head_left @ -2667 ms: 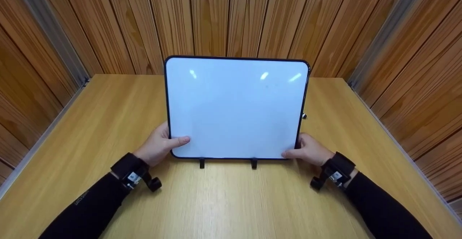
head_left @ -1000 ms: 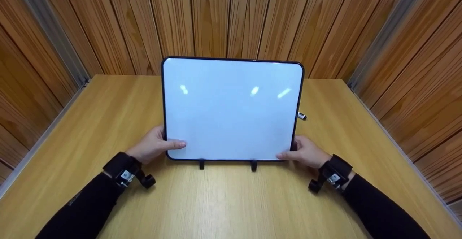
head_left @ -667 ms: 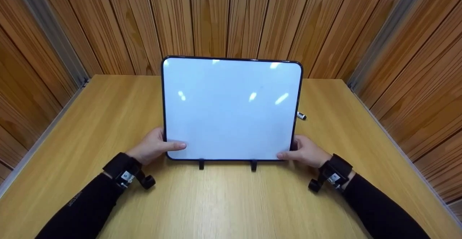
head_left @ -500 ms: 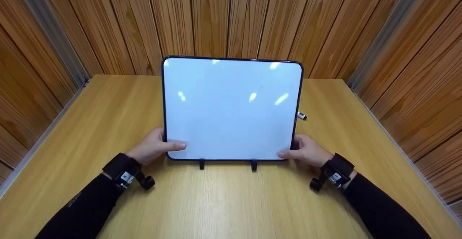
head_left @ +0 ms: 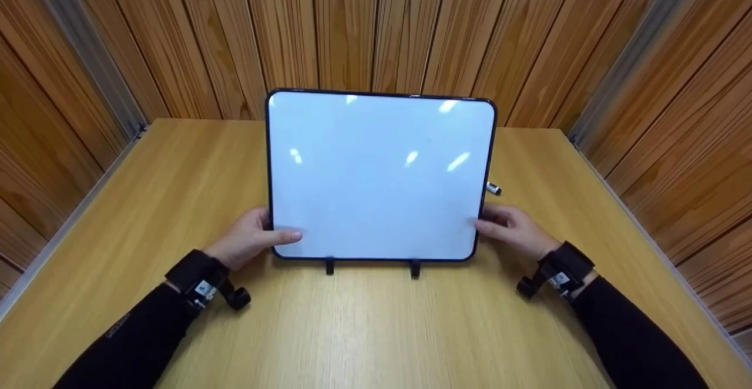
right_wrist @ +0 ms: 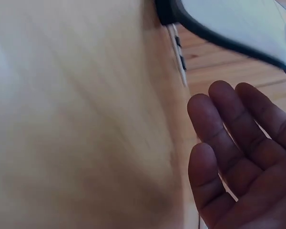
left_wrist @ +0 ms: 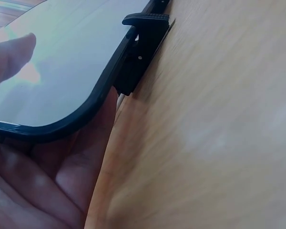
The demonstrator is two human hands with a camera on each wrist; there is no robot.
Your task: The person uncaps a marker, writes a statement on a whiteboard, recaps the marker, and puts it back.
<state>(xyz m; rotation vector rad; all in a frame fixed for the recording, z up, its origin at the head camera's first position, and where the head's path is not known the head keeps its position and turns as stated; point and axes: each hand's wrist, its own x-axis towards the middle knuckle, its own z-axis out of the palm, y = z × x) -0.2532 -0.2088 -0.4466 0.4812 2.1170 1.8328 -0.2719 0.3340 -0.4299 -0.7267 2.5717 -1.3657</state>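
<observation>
A white whiteboard [head_left: 376, 183] with a black frame leans upright on a stand, whose two black front feet [head_left: 329, 267] show below it. My left hand [head_left: 249, 237] grips its lower left corner, thumb on the white face and fingers behind; the left wrist view shows the black frame [left_wrist: 97, 102] over those fingers. Beside the lower right edge is my right hand [head_left: 517, 230], its thumb tip at the frame. In the right wrist view the fingers [right_wrist: 243, 129] are loosely bent and apart from the board [right_wrist: 238, 24].
A marker [head_left: 493, 188] with a black end lies on the wooden table [head_left: 370, 330], partly hidden behind the board's right edge. Wood-panelled walls [head_left: 346, 30] enclose the table at the back and sides.
The board moved slightly left and tilted back earlier, showing more of the marker. In the last half second my right hand has loosened and slid up and right from the lower corner.
</observation>
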